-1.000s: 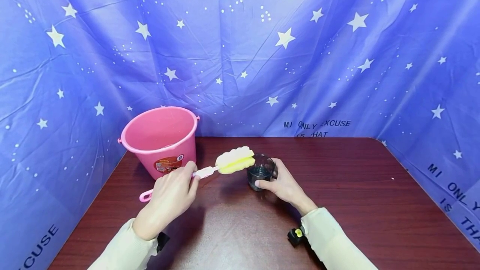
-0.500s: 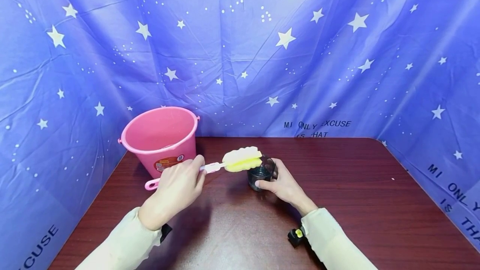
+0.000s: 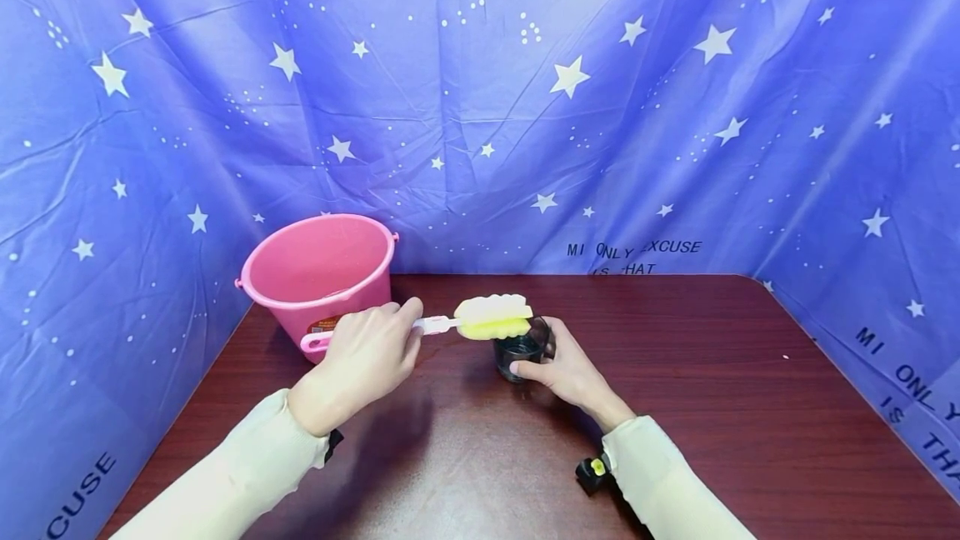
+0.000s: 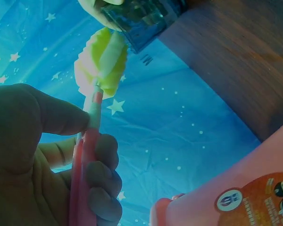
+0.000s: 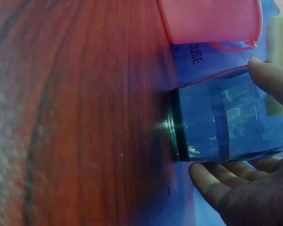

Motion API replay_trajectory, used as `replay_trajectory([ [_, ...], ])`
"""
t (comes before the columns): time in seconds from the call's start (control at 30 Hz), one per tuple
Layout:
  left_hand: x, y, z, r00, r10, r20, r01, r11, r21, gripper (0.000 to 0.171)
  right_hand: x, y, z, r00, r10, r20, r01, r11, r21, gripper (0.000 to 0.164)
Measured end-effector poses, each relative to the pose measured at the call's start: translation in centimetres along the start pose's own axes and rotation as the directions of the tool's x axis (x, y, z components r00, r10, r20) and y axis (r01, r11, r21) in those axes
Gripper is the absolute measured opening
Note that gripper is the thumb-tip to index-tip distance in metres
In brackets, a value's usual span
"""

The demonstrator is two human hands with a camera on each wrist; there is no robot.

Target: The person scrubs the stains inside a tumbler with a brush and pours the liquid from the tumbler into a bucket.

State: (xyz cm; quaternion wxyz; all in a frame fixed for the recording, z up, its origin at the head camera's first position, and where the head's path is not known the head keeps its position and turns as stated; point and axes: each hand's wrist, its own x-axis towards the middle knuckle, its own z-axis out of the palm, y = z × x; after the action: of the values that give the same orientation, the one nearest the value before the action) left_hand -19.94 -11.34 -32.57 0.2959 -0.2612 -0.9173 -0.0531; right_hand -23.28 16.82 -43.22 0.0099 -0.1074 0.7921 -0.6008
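Observation:
A cup brush [image 3: 491, 319] has a pink-and-white handle and a scalloped yellow and white sponge head. My left hand [image 3: 360, 365] grips its handle, fingers wrapped round and thumb along it, as the left wrist view shows. The brush lies nearly level, its sponge overlapping the rim of a dark, see-through glass [image 3: 517, 359] in the head view. The glass stands upright on the table. My right hand [image 3: 573, 377] holds it from the right, thumb on the near side and fingers behind. In the right wrist view, thumb and fingers flank the glass [image 5: 217, 125].
A pink bucket [image 3: 300, 303] with a label stands at the table's back left, just behind my left hand. The dark red wooden table [image 3: 712, 373] ends at a blue star-printed curtain [image 3: 465, 107] at the back and sides.
My left hand has moved right and slightly away from me, bringing the sponge from the glass's left side over its rim. My right hand and the glass have stayed in place.

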Motion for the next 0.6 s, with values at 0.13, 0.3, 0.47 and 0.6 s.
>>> replay_trajectory([
  [0.13,0.6,0.1,-0.3,0.999,0.035,0.012,-0.036,0.999,0.028,0.020,0.0,0.1,0.0,1.000,-0.002,0.000,0.002,1.000,-0.001,0.072],
  [0.3,1.4,0.5,-0.7,0.997,0.071,0.024,-0.072,0.996,0.046,0.019,0.0,0.2,0.0,1.000,0.003,-0.003,-0.003,1.000,-0.025,0.072],
  [0.47,2.2,0.7,-1.0,0.995,0.101,0.016,-0.102,0.994,0.050,0.018,0.1,0.3,0.1,1.000,0.000,-0.006,0.000,1.000,-0.030,0.075],
  [0.6,2.7,0.7,-1.1,0.992,0.127,0.028,-0.129,0.990,0.064,0.018,0.1,0.2,0.0,1.000,0.003,-0.009,-0.003,1.000,-0.023,0.075],
])
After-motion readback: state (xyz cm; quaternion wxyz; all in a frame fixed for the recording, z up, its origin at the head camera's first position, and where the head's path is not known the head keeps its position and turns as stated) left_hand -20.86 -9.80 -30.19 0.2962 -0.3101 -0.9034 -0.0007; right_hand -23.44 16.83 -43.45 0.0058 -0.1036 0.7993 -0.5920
